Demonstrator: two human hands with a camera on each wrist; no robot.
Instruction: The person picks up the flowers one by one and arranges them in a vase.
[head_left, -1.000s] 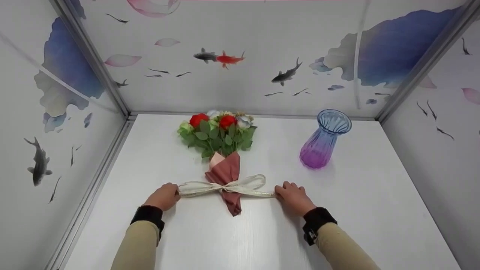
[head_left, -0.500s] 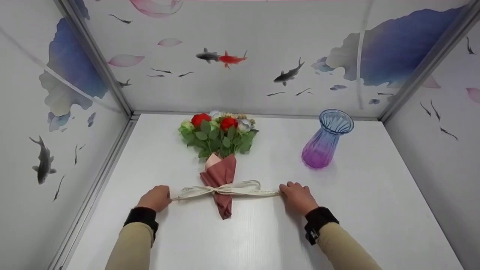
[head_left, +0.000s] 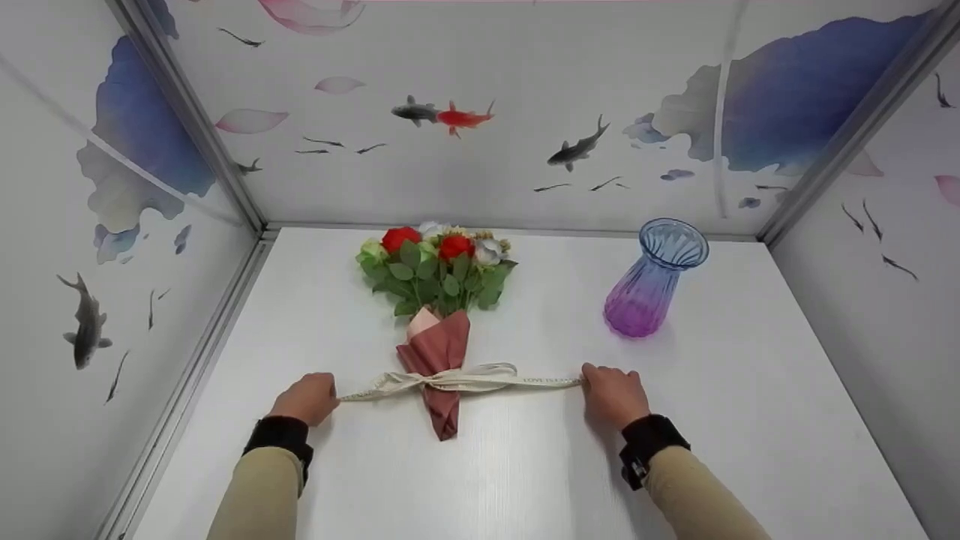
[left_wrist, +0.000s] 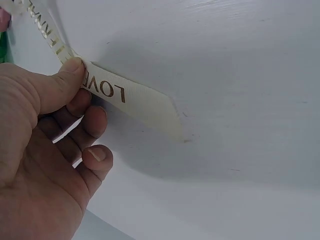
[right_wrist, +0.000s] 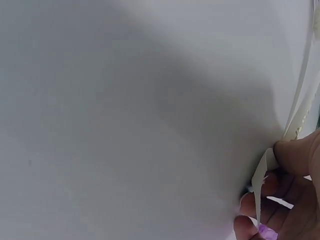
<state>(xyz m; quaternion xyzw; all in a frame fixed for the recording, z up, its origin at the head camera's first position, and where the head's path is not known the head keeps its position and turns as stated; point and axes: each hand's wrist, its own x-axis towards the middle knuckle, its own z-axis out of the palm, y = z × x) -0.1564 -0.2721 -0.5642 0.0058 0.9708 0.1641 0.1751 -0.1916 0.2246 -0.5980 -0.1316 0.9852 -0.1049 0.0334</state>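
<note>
A bouquet of red, white and green flowers lies on the white table, its stems wrapped in dark red paper. A cream ribbon is tied in a bow round the wrap. My left hand pinches one ribbon tail between thumb and forefinger; in the left wrist view the slanted ribbon end, lettered "LOVE", sticks out past the thumb. The other tail is pinched by my right hand, stretched nearly straight from the knot. Its short end hangs by the fingers in the right wrist view.
A ribbed glass vase, blue above and purple below, stands at the back right, beyond my right hand. White panels printed with fish and petals enclose the table at the back and both sides.
Both hands have moved apart, the left one outward first, then the right. The bow's loops have shrunk and the tails have lengthened. The wrapped stems have shifted slightly left.
</note>
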